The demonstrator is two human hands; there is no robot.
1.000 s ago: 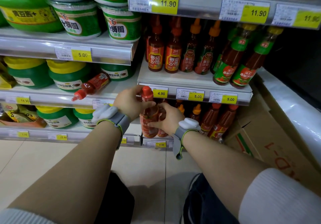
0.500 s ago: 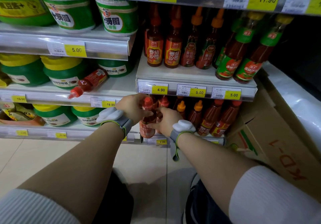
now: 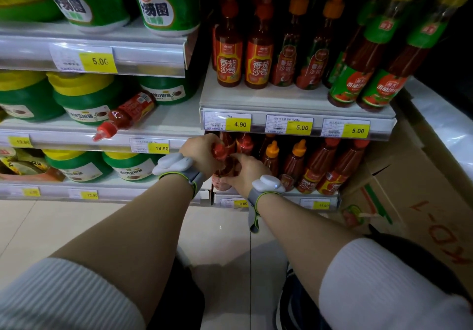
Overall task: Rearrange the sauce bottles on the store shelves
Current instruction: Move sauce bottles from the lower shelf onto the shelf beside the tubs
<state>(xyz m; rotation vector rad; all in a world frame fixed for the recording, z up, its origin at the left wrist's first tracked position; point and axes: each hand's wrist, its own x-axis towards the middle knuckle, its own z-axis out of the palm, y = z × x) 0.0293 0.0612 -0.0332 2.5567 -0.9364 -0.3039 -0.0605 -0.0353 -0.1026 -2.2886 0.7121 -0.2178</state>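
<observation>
Down at the bottom shelf (image 3: 279, 194), seen from the head camera, both hands close on one red-capped sauce bottle (image 3: 222, 153) standing upright at the shelf's left end. The left hand (image 3: 202, 153) wraps the neck and shoulder from about nine o'clock, its grip curled shut around the bottle just under the cap; the right hand (image 3: 247, 173) clasps the lower body from three o'clock, its fingertips (image 3: 225, 181) pressed to the label. At three o'clock of the held bottle stand more bottles in a row, two with orange caps (image 3: 273, 148). On the shelf above, at twelve o'clock, upright ketchup bottles (image 3: 229, 55) stand over yellow price tags (image 3: 240, 124). At ten o'clock a stray bottle (image 3: 128, 114) lies on its side before green tubs (image 3: 84, 99). A cardboard box (image 3: 422, 189) sits at three o'clock.
</observation>
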